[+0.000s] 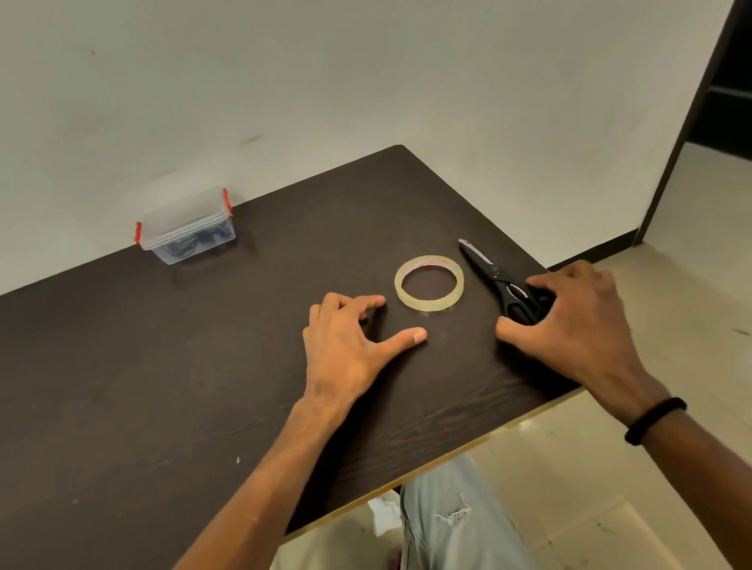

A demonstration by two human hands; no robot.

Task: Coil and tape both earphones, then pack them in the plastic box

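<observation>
Pale, ripped denim over the person's knee (456, 542) sits closest to the lens, just below the near edge of the counter (139, 387) — a dark, wood-grained slab with a light raw edge. Above it both forearms reach forward. The left hand (348, 343) rests on the counter with its fingers (367, 303) loosely curled and thumb stretched out, holding nothing, just beside the tape roll (429, 283). The right hand (574, 316), a black band (654, 420) on its wrist, lies over the handles of the scissors (495, 276); its fingers are bent down onto the handles, but whether they actually grip them I cannot tell.

The plastic box (187, 226) stands well apart at the far left edge against the wall (334, 51), its clear lid clipped down by red latches. Dark, looped shapes show through the cloudy wall — probably the earphones, already packed, though the view is too small to be sure.

Judged from that, coiling, taping and packing look finished, and the work in hand is only tidying the tools. Any next move asks for little: a plain lift of stiff, black-handled scissors with blades closed, and a thin, glossy, yellowish ring of tape that lies flat and needs a fingertip under its rim.
</observation>
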